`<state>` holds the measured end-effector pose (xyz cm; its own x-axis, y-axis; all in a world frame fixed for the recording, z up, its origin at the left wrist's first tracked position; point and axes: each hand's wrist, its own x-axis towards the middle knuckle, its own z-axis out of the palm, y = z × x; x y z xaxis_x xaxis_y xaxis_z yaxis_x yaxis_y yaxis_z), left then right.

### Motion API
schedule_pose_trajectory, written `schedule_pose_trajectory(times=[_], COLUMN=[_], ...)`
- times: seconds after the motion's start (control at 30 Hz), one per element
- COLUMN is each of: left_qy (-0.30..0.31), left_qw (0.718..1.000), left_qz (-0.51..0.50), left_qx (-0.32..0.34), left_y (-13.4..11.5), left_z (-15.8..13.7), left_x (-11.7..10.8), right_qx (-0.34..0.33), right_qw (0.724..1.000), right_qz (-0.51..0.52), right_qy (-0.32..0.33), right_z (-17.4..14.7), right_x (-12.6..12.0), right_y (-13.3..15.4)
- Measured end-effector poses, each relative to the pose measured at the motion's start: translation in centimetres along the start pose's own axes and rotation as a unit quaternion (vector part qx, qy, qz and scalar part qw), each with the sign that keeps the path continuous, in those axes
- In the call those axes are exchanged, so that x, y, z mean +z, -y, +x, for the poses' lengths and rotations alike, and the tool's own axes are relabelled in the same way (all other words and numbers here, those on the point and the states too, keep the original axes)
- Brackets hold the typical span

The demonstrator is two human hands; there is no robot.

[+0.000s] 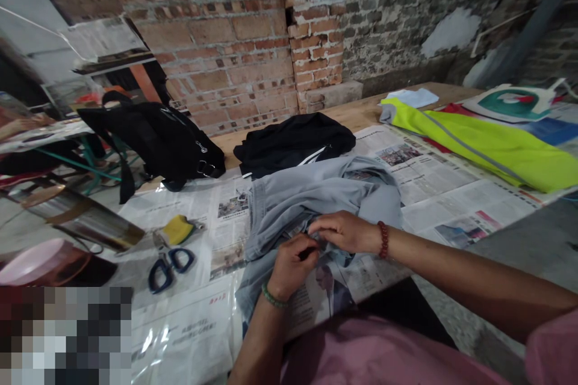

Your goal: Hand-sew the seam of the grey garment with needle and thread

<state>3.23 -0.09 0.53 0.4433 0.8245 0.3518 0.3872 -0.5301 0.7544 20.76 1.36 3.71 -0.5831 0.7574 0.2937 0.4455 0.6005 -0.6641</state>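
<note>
A crumpled grey garment (293,189) lies on newspaper in front of me, with a stitched band along its left side. My left hand (292,264), with a green bead bracelet at the wrist, is closed in a pinch at the garment's near edge. My right hand (345,231), wearing a reddish-brown bead bracelet, meets it from the right, its fingers pinched on the same cloth. The fingertips of both hands nearly touch, and any small thing between them is hidden. Left of the garment lie blue-handled scissors (165,267), beside a yellow-and-green sponge-like piece (178,230).
A folded black garment (289,139) and a black bag (158,138) lie at the back. Leftward are a metal cylinder (85,216) and a pink-lidded container (43,261). At right lies a fluorescent yellow garment (487,138), with a green-and-white iron (512,102) behind it. Newspaper (451,210) covers the table.
</note>
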Motion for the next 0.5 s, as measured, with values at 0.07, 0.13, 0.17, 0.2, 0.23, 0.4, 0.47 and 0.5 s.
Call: schedule_pose_trajectory(times=[0.07, 0.13, 0.17, 0.2, 0.23, 0.4, 0.47, 0.5], left_qy=[0.009, 0.015, 0.014, 0.013, 0.010, -0.010, -0.033, -0.043], left_qw=[1.000, 1.000, 1.000, 1.000, 1.000, 0.999, 0.999, 0.999], left_qz=[-0.007, -0.007, -0.003, 0.001, 0.005, 0.016, 0.017, 0.012], left_qx=[0.009, 0.019, 0.023, 0.027, 0.029, 0.026, 0.009, -0.001], left_y=[0.0, 0.1, 0.1, 0.1, 0.1, -0.1, -0.1, 0.0], left_z=[0.0, 0.0, -0.1, -0.1, -0.1, -0.3, -0.2, -0.2], left_x=[0.1, 0.1, 0.2, 0.2, 0.2, 0.4, 0.4, 0.3], right_qx=[0.056, 0.097, 0.105, 0.108, 0.109, 0.106, 0.099, 0.096], right_qw=[0.998, 0.993, 0.992, 0.991, 0.990, 0.986, 0.987, 0.988], right_qz=[0.035, 0.058, 0.069, 0.081, 0.091, 0.127, 0.128, 0.123], right_qy=[-0.011, -0.016, -0.018, -0.021, -0.024, -0.005, 0.010, 0.017], right_z=[0.3, 0.6, 0.7, 0.7, 0.8, 0.7, 0.5, 0.4], right_x=[0.5, 0.9, 1.0, 1.0, 1.1, 1.2, 1.4, 1.5], right_y=[-0.1, -0.2, -0.3, -0.3, -0.3, -0.3, -0.3, -0.4])
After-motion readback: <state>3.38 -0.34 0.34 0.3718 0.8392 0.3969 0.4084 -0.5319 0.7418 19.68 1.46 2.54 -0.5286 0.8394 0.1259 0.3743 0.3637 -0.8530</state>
